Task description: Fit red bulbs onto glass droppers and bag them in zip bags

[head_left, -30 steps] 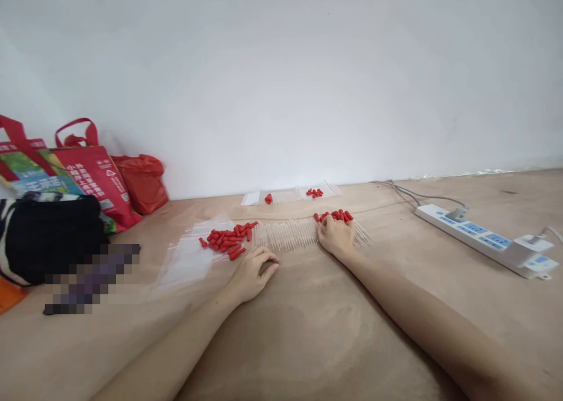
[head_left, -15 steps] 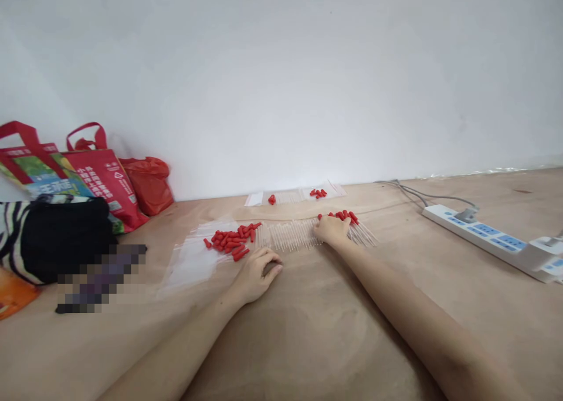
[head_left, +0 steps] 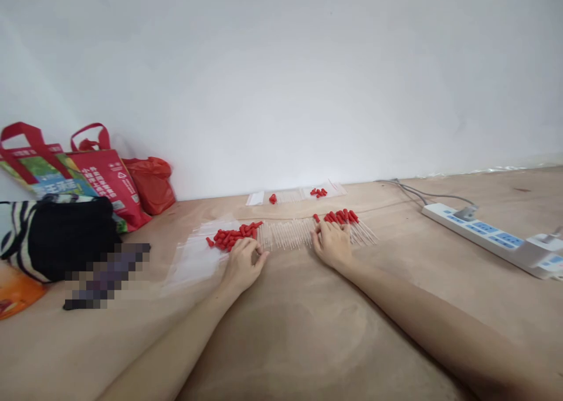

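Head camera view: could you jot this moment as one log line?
left hand: at red cap pile, grasp unclear | right hand: at thin white sticks, grasp unclear | power strip: far right

Bare left forearm [head_left: 176, 336], bare right forearm [head_left: 422, 314], both long and slim with smooth outlines, broader toward the elbow, tapering to narrow bare wrists [head_left: 229, 286], bare left hand [head_left: 243, 263], bare right hand [head_left: 333, 244], slender fingers [head_left: 324, 230], nails too small to make out

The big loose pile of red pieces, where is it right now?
In the head view, the pile of red pieces lies left of centre, just beyond the left hand, at the left end of the row of thin sticks.
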A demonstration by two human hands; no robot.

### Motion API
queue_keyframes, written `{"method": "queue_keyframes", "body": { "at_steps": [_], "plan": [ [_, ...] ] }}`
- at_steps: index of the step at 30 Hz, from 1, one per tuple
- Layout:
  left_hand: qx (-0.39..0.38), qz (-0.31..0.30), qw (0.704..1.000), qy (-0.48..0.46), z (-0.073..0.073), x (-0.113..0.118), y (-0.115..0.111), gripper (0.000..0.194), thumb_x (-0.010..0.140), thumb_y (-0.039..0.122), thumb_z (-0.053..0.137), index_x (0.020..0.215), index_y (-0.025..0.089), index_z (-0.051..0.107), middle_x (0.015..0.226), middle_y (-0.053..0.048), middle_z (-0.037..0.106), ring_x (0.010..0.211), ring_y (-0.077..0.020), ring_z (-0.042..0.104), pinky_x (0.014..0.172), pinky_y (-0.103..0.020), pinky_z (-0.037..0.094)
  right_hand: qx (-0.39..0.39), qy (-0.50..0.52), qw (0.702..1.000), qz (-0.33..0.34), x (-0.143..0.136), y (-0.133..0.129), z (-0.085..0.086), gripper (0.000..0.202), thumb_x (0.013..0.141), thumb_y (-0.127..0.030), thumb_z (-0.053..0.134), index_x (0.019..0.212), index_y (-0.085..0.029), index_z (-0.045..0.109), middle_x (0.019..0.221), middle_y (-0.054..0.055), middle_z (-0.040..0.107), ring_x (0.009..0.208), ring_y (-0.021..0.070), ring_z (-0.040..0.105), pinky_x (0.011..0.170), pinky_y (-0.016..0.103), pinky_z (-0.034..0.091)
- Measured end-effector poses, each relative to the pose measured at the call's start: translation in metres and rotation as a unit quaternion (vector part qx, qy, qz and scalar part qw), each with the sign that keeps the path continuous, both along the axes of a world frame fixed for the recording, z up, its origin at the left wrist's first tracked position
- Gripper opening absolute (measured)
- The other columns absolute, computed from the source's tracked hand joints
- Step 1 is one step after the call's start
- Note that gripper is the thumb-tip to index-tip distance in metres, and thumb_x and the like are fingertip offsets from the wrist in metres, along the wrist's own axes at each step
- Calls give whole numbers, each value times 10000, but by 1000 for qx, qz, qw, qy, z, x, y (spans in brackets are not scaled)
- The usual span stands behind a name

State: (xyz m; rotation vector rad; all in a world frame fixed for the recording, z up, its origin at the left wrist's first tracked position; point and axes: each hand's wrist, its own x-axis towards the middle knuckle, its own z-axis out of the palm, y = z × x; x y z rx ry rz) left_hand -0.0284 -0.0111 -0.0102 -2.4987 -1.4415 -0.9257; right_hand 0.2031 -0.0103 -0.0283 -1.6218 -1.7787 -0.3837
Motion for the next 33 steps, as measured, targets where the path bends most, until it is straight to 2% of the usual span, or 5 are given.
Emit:
{"method": "queue_keyframes", "body": {
  "at_steps": [6,12,19,26,33],
  "plan": [
    [41,145,983,100,4,-22,12,109,719,262,547,784,184,588,870,-65,581,867,-264,478,727,-366,378,35,-19,987,157,6,-42,-2,185,811,-295,416,699,-167,489,660,12,556,659,145,469,667,289,222],
    [55,143,979,134,3,-24,13,107,734,264,529,710,185,597,857,-64,584,845,-260,481,705,-364,372,6,0,982,189,10,-39,-6,154,828,-257,390,721,-165,453,644,0,553,591,118,469,667,276,251],
    [59,25,998,14,5,-7,5,65,783,225,473,750,187,514,825,-57,579,824,-233,498,742,-363,383,-24,-2,977,213,9,-36,-4,132,845,-214,376,848,-156,494,727,24,603,646,128,522,703,288,269],
    [-118,-130,980,-89,-5,30,-26,75,824,232,433,887,191,426,782,-9,594,713,-157,578,642,-269,434,-12,-16,968,250,4,-39,0,175,841,-186,397,931,-171,546,804,39,614,732,137,527,718,295,258],
    [-109,-145,980,-84,-5,33,-28,169,825,247,463,986,199,448,884,-34,649,869,-194,584,763,-338,421,-2,-13,959,285,-5,-42,3,159,827,-185,413,892,-160,556,775,29,607,687,117,515,733,293,254]
  ]
}}
